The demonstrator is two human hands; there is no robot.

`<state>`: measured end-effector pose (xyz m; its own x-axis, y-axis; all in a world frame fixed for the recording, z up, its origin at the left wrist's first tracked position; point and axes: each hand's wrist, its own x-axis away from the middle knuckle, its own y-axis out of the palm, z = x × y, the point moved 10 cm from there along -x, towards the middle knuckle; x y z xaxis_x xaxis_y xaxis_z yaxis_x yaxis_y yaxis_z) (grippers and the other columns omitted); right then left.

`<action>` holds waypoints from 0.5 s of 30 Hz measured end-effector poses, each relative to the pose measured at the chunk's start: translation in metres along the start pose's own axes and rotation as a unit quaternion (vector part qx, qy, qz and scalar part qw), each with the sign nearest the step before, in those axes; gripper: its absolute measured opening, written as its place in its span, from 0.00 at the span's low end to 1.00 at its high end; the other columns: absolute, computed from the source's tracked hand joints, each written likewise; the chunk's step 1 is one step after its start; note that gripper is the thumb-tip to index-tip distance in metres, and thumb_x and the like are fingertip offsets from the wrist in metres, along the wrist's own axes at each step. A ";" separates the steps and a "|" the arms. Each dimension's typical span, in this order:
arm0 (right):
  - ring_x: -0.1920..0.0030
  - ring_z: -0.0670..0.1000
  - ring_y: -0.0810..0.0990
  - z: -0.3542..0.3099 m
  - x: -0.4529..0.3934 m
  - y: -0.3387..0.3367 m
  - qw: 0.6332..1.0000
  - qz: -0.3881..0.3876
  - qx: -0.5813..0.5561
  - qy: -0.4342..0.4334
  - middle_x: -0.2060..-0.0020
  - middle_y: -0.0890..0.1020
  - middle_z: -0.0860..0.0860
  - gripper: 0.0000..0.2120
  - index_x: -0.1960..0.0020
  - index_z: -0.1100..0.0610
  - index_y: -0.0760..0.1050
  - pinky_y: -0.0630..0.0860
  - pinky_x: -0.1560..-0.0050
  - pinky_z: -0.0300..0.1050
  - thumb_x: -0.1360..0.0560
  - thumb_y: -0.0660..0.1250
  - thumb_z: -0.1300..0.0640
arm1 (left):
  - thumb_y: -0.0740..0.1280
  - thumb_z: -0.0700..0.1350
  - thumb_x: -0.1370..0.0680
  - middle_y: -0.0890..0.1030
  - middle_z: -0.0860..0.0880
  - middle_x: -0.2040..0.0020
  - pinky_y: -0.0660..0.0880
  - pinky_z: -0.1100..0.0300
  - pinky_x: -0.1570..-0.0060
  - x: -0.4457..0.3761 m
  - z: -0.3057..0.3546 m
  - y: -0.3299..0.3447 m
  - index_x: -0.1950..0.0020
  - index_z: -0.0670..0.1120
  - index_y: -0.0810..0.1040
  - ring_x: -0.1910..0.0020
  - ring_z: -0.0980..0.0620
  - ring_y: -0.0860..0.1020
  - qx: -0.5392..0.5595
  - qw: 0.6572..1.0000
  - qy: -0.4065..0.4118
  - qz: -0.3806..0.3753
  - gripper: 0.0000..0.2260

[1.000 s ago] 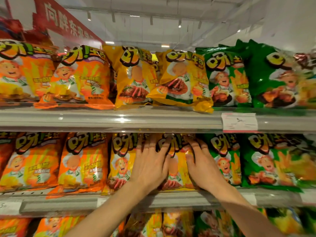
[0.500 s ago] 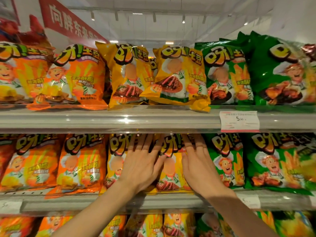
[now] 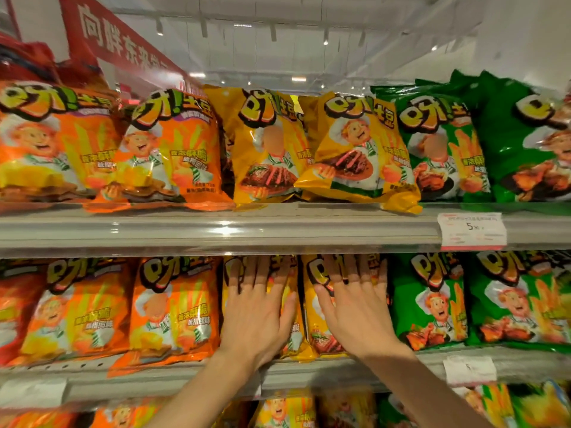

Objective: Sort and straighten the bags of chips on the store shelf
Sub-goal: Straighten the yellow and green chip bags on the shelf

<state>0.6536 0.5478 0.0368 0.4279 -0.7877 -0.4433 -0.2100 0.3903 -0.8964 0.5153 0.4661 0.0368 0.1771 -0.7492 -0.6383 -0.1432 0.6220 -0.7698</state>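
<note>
On the middle shelf (image 3: 309, 375) stand two yellow chip bags side by side. My left hand (image 3: 256, 313) lies flat, fingers spread, on the left yellow bag (image 3: 292, 332). On the right yellow bag (image 3: 315, 304) my right hand (image 3: 355, 310) presses flat in the same way. Neither hand grips anything. Orange bags (image 3: 173, 307) stand to the left, green bags (image 3: 429, 304) to the right. On the top shelf a yellow bag (image 3: 358, 156) leans tilted, its lower right corner hanging over the shelf edge.
The top shelf rail (image 3: 216, 230) carries a price tag (image 3: 471, 231); another tag (image 3: 469, 370) hangs on the middle rail. More orange (image 3: 173, 149), yellow (image 3: 268, 149) and green (image 3: 441, 149) bags fill the top shelf. A lower shelf holds further bags (image 3: 287, 412). A red banner (image 3: 123, 38) hangs upper left.
Both hands have slid up and apart on the yellow bags, fingers now reaching under the top shelf rail. The two bags stand straighter and a gap shows between the hands.
</note>
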 end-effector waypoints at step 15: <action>0.32 0.56 0.64 0.040 0.011 -0.032 0.962 0.075 -0.258 -0.057 0.35 0.71 0.56 0.27 0.30 0.55 0.66 0.60 0.29 0.56 0.20 0.48 0.39 | 0.55 0.57 0.18 0.75 0.38 0.42 0.71 0.42 0.42 0.002 0.030 -0.025 0.32 0.45 0.73 0.40 0.37 0.73 0.076 0.994 0.015 0.071 0.22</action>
<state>0.7002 0.5454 0.0606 0.4469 -0.6715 -0.5910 -0.6721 0.1840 -0.7172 0.5481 0.4556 0.0543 0.1368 -0.6565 -0.7418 -0.0157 0.7473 -0.6642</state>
